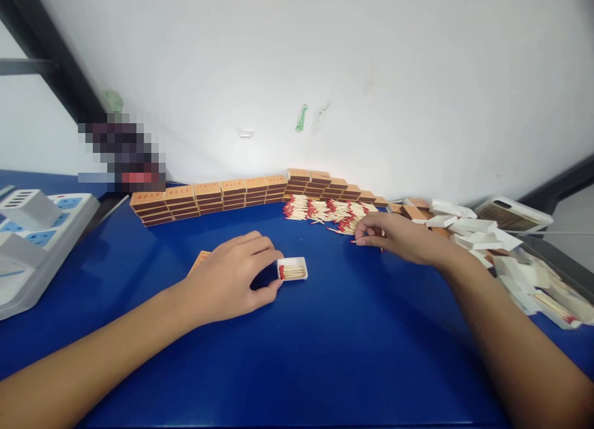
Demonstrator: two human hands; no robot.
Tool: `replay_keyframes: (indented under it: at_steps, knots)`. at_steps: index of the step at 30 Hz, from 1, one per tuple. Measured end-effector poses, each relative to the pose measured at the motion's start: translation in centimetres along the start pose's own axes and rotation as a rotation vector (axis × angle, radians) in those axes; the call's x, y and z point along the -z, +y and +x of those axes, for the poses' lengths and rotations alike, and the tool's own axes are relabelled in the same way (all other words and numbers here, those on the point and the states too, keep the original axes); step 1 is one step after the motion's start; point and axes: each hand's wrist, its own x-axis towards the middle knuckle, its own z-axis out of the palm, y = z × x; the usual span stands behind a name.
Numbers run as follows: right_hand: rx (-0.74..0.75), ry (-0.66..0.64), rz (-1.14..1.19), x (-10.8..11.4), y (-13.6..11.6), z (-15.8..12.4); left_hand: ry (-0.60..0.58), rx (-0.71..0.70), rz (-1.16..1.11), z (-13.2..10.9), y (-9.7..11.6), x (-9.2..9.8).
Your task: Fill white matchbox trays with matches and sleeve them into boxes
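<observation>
My left hand (232, 280) pinches the left end of a small white matchbox tray (297, 260) between thumb and forefinger. Red-tipped matches (294, 272) lie side by side inside it, on the blue table. Behind that hand an orange matchbox piece (198, 260) shows in part. At the front right edge of a heap of loose matches (320, 210), my right hand (394, 234) has its fingertips closed on a match (353, 241), its red head poking out to the left. Whether more matches are in those fingers I cannot tell.
Stacked orange matchboxes (208, 195) form a long row along the white wall (371, 76). Loose white trays (480, 240) and orange sleeves (413, 212) clutter the right side. A power strip (77, 231) with plugs sits at the left edge of the blue table (315, 367).
</observation>
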Motion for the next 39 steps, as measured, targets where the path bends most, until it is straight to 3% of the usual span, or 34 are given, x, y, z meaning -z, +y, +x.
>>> replay_keyframes:
  at_steps: [4,7,11,14,20,25,29,36,39]
  knots:
    - [0.065,0.067,0.062,-1.0,-3.7,-0.1,0.010,0.002,0.015,0.1,0.1,0.0]
    - [0.150,0.202,0.139,-2.9,-7.8,-0.3,0.029,-0.009,0.023,0.2,0.3,-0.1]
    - [0.236,0.190,0.137,-5.7,-12.1,-0.6,0.041,-0.012,0.021,0.3,0.5,-0.1]
    - [0.265,0.160,0.081,-7.0,-13.2,-0.6,0.041,-0.010,0.021,0.3,0.6,-0.1]
    - [0.272,0.164,0.011,-6.3,-11.2,-0.4,0.036,-0.005,0.008,0.2,0.4,-0.1]
    - [0.164,0.344,-0.080,-3.4,-6.3,0.4,0.027,0.001,0.003,0.2,0.3,-0.1]
    - [0.061,0.355,-0.084,-2.6,-3.1,1.3,0.020,0.011,0.005,0.1,0.3,-0.1]
    - [0.087,0.330,-0.081,-4.3,-2.7,3.0,0.021,0.005,0.007,0.2,0.4,0.1]
    - [0.086,0.337,-0.074,-4.1,-2.8,3.1,0.023,0.012,-0.001,0.2,0.5,0.1]
